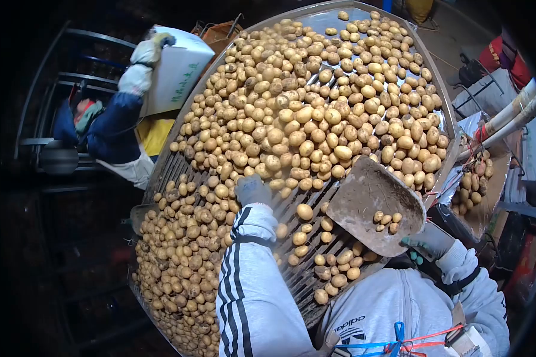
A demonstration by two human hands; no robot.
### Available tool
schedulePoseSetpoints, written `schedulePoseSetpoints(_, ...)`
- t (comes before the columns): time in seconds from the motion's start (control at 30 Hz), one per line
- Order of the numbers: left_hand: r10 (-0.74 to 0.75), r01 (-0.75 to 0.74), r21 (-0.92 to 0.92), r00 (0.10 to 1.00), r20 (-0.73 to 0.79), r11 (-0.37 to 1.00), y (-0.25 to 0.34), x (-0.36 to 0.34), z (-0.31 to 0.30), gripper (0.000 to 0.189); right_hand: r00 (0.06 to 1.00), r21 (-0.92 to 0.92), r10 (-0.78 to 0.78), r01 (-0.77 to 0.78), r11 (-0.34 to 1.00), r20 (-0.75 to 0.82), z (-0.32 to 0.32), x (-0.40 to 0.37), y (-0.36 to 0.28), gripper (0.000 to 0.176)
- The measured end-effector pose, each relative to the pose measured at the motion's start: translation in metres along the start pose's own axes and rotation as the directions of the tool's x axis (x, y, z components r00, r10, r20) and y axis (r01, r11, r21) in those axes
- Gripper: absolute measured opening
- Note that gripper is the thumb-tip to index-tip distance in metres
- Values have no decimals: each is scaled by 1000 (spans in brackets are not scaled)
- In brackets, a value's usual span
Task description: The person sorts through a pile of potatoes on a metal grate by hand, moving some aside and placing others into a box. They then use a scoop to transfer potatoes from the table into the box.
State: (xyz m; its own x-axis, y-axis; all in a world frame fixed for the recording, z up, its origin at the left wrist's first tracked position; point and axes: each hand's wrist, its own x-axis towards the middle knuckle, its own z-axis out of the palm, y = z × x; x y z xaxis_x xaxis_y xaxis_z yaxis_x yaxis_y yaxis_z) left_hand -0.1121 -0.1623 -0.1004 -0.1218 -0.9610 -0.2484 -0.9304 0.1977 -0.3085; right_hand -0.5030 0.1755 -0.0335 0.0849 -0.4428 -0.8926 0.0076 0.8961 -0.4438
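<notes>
My left hand (253,191), in a grey glove, reaches onto the heap of potatoes (268,113) on the slatted table; its fingers are blurred, so I cannot make out whether they hold anything. At the near right edge my right hand (430,241), in a grey-green glove, is closed on the rim of a wide, dirty scoop (363,208). Several small potatoes (387,220) lie in the scoop. Between my arms, loose potatoes (339,268) rest on the dark slats (304,285).
A co-worker (110,125) at the left has a gloved hand on a white box (175,68). An open carton of potatoes (482,196) stands at the right, beside white pipes (512,116). Another person in red (494,53) is partly visible at the upper right.
</notes>
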Motion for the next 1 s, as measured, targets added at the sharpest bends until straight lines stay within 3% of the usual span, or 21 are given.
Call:
schedulePoseSetpoints(0.1, -51, 44, -65, 991, -124, 997, 4, -2, 6, 33, 985, 81, -165, 162, 983, 40, 0, 6, 12, 43)
schedulePoseSetpoints(0.2, -114, 72, -258, 982, -154, 964, -5, 6, 30, 27, 978, 5, -205, 205, 979, 45, -2, 5, 7, 44)
schedulePoseSetpoints(0.3, -164, 25, -445, 947, -277, 895, -11, 3, 40, 24, 971, -26, -237, 238, 971, 42, -2, 5, 5, 46)
schedulePoseSetpoints(0.37, -273, 111, -888, 962, -17, 446, 3, -16, 25, 22, 967, -4, -251, 251, 968, 53, -3, 4, 7, 48)
schedulePoseSetpoints(0.4, -260, 166, -976, 958, 125, 142, 15, -28, 6, 21, 974, 32, -218, 216, 976, 57, -2, 1, 1, 49)
schedulePoseSetpoints(0.43, -143, 161, -985, 978, 152, 55, 25, -40, -3, 19, 979, 69, -197, 194, 979, 52, -2, 2, 2, 50)
schedulePoseSetpoints(0.47, 12, 134, -991, 991, 134, 0, 52, -79, -58, 18, 983, 107, -177, 171, 980, 48, -2, 3, 4, 50)
schedulePoseSetpoints(0.53, 358, -105, -986, 932, -51, 132, 65, -86, -30, 33, 989, 162, -146, 138, 977, 37, -2, 3, 4, 50)
schedulePoseSetpoints(0.57, 379, -62, -996, 925, -33, 65, 79, -91, -45, 40, 986, 178, -165, 160, 971, 15, -2, 6, 7, 47)
schedulePoseSetpoints(0.67, 236, -381, -785, 924, -302, 489, 102, -60, -42, 52, 979, 233, -195, 203, 951, -57, -8, 15, 24, 40)
schedulePoseSetpoints(0.77, 280, -435, -491, 890, -360, 754, 154, -68, -17, 50, 985, 259, -128, 154, 954, -113, -20, 5, 26, 32)
schedulePoseSetpoints(0.8, 304, -422, -311, 881, -363, 851, 169, -82, -14, 58, 987, 256, -101, 131, 958, -128, -26, -2, 21, 31)
schedulePoseSetpoints(0.83, 456, -479, -194, 877, -153, 856, 175, -90, -11, 63, 984, 237, -104, 137, 962, -146, -31, -6, 17, 31)
schedulePoseSetpoints(0.9, 394, -419, -389, 907, -146, 820, 174, -133, -27, 68, 979, 200, -113, 146, 969, -170, -37, -12, 14, 32)
schedulePoseSetpoints(1.0, 462, -440, -556, 880, -110, 705, 155, -163, -20, 59, 980, 250, -128, 164, 954, -153, -46, -19, 9, 33)
